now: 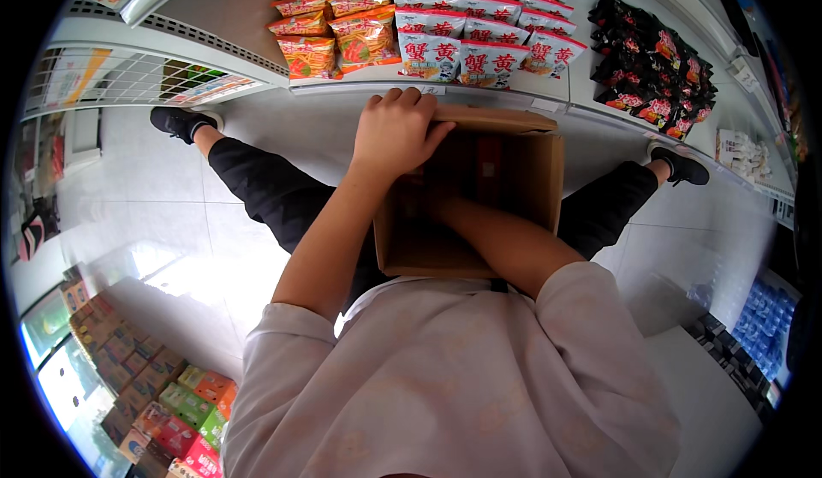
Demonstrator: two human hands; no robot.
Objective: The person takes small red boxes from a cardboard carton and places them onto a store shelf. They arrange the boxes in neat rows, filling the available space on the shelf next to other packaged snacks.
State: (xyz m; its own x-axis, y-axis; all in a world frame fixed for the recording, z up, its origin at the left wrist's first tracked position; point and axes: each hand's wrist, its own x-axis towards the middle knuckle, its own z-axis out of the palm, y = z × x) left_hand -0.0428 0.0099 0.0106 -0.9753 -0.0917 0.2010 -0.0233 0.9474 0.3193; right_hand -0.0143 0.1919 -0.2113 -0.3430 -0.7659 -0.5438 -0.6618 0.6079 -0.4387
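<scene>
An open cardboard box (472, 265) stands between my legs, close against my body. My left hand (398, 128) grips its far upper edge at the left corner, fingers over the rim and thumb along it. Down inside the box, in deep shadow, my right hand (437, 199) reaches toward the left side; its fingers are too dark to make out, and whether they hold anything does not show. A red item (488, 163) is dimly visible within, near the far wall.
Just beyond the box, a white store shelf (347, 86) bears rows of orange snack bags (364, 38), white-and-red bags (491, 63) and black bags (655, 67). A wire rack (141, 80) is at left. Stacked cartons (192, 401) stand at lower left, bottled water packs (764, 324) at right.
</scene>
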